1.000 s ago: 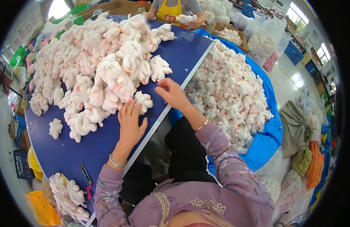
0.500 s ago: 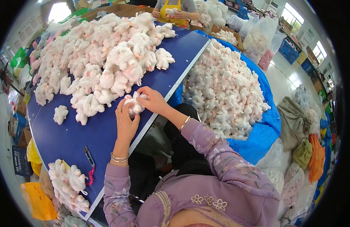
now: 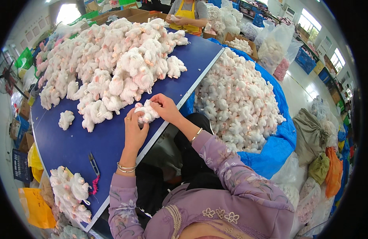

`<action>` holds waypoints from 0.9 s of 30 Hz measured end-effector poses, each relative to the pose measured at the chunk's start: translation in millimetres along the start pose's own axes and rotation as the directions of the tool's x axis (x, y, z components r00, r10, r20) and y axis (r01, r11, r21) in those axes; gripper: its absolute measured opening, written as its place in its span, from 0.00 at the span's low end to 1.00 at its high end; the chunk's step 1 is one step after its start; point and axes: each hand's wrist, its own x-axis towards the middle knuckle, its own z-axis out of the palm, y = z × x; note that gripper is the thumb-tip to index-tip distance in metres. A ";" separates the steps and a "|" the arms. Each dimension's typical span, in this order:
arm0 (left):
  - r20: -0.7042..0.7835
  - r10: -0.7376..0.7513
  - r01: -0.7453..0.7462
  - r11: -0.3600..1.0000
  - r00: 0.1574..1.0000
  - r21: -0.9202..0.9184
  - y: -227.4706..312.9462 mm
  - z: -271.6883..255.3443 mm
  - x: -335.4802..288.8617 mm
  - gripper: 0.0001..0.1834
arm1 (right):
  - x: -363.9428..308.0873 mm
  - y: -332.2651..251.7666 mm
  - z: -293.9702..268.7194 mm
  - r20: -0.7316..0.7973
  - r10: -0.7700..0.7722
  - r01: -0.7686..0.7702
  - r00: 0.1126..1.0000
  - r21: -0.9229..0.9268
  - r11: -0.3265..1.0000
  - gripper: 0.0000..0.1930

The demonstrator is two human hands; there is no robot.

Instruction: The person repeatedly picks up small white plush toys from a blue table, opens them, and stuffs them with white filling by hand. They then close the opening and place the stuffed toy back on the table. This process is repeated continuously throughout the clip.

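Between my two hands, just above the blue tabletop [image 3: 100, 147], is a small white and pink plush toy [image 3: 148, 112]. My left hand [image 3: 135, 126] grips its left side with bent fingers. On the toy's upper right, the fingers of my right hand [image 3: 165, 107] are pinched against the plush. A large heap of similar plush toys [image 3: 108, 63] covers the far part of the table, close beyond my hands. One separate plush toy [image 3: 66, 120] lies to the left of the heap. Thread snips [image 3: 94, 164] with a pink cord rest on the table left of my left forearm.
A smaller pile of plush toys [image 3: 70, 195] sits at the near left table corner. To the right, a big blue sheet-lined container [image 3: 285, 131] holds many plush toys. A co-worker in a yellow apron [image 3: 185, 18] is at the far side. Filled bags [image 3: 311, 131] stand along the right.
The toy has turned slightly in my hands, and my right fingers have shifted on it. The co-worker's hands have moved. The whole view has shifted slightly.
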 end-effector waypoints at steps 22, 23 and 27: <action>0.014 -0.023 0.023 1.000 1.000 -0.011 0.7 2.5 0.7 0.20 | -0.2 2.3 -1.7 -0.007 -0.002 0.002 1.000 0.012 1.000 0.10; 0.013 -0.020 0.020 1.000 1.000 -0.009 0.3 2.4 0.9 0.20 | -0.2 2.6 -1.7 -0.004 0.002 -0.002 1.000 0.011 1.000 0.10; 0.031 -0.057 0.058 0.998 0.998 -0.018 4.1 1.4 1.5 0.21 | -0.2 1.3 -2.2 -0.009 0.006 -0.006 1.000 0.028 1.000 0.10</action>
